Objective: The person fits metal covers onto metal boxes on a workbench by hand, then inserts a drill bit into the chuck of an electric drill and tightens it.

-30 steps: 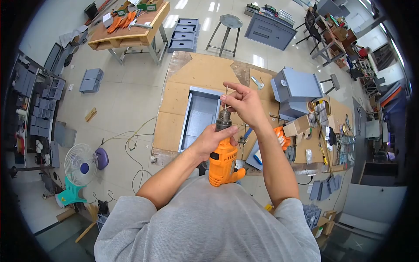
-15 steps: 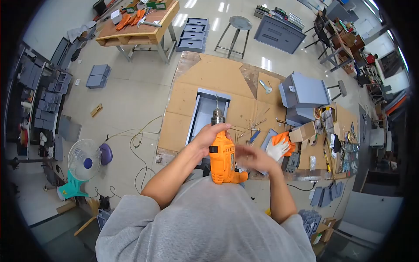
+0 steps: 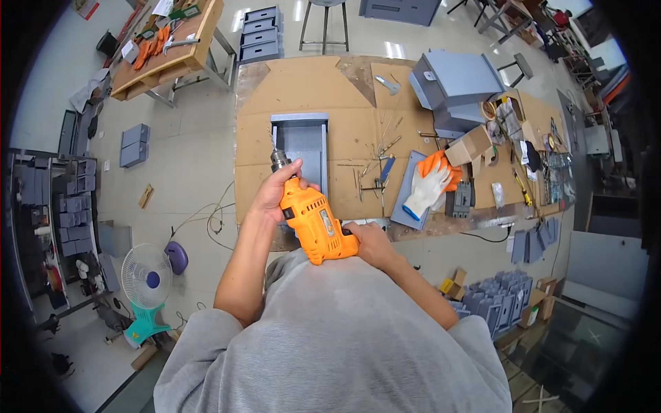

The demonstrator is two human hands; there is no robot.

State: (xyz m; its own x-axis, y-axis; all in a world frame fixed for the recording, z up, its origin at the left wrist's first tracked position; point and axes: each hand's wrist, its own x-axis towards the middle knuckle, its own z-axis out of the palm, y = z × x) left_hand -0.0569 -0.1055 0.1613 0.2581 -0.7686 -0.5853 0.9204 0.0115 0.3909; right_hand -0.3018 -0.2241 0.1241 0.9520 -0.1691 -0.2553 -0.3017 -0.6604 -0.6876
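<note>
An orange electric drill [image 3: 313, 220] lies across the front of my body, its silver chuck [image 3: 279, 160] and thin bit pointing away and to the left. Around the front of its body, just behind the chuck, my left hand [image 3: 270, 196] is closed. My right hand [image 3: 372, 244] is wrapped round the handle at the rear right, its fingers partly hidden. Past the drill, a long grey metal tray [image 3: 301, 119] lies on cardboard, its near end covered by the drill and my left hand.
Loose drill bits [image 3: 358, 180] and a blue-handled tool [image 3: 387, 168] lie right of the tray. White and orange gloves [image 3: 425, 191] rest on a grey panel. A grey metal box [image 3: 460, 79] stands farther back. A fan [image 3: 147, 275] and cables are on the left floor.
My right hand has gone from beside the drill, blurred, to the drill's handle. The drill has turned so its bit points left of the tray. The view has shifted.
</note>
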